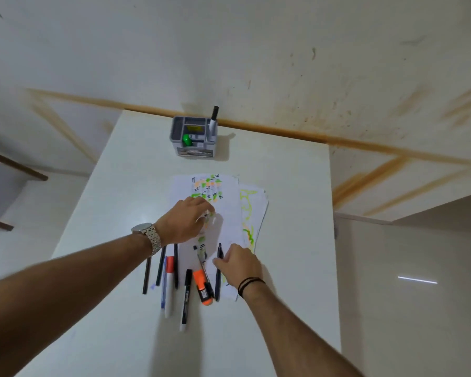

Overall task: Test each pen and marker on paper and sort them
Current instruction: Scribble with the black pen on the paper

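A stack of white paper (229,213) with green, orange and black test strokes lies mid-table. My left hand (184,223), with a metal watch on its wrist, hovers over the sheet with its fingertips pinched together; blur hides whether anything small is in them. My right hand (238,265) rests palm-down on the paper's near edge, thumb beside a black pen (218,278). In a row near me lie an orange highlighter (202,287), a black-and-white marker (186,297), a white marker with a red cap (169,287), a blue pen (163,297) and more black pens (147,276).
A grey desk organiser (180,131) stands at the table's far edge by the wall, holding a green highlighter (186,140) and an upright black marker (214,117). The white table (288,186) ends in edges at left and right. A dark wooden frame (8,164) sits far left.
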`<control>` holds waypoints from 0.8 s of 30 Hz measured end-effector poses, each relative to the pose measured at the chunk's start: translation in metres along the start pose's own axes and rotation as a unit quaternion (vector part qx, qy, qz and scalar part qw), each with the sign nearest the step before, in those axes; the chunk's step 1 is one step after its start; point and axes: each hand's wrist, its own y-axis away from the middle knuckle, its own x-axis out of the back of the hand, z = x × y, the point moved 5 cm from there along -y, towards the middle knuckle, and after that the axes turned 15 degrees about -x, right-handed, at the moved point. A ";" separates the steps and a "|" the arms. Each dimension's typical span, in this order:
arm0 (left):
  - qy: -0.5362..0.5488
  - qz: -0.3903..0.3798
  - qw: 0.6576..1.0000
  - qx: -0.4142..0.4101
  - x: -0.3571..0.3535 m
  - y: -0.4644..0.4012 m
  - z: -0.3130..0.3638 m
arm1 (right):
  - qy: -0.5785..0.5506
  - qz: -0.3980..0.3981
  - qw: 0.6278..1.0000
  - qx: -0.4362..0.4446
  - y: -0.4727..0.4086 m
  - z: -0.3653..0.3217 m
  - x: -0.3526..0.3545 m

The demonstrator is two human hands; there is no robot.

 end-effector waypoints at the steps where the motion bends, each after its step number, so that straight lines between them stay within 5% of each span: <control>1: -0.003 0.010 1.000 -0.005 0.001 0.003 -0.006 | 0.001 0.005 1.000 -0.005 0.000 -0.001 -0.003; 8: -0.117 0.043 0.989 -0.080 0.007 -0.006 -0.048 | -0.264 0.105 0.957 0.061 -0.010 -0.023 0.045; 15: -0.151 0.054 0.982 -0.105 0.017 -0.037 -0.082 | -0.300 0.121 0.940 0.110 -0.055 -0.035 0.088; 24: -0.107 0.056 0.989 -0.085 -0.004 -0.047 -0.108 | -0.593 -0.044 0.803 0.045 -0.118 -0.050 0.085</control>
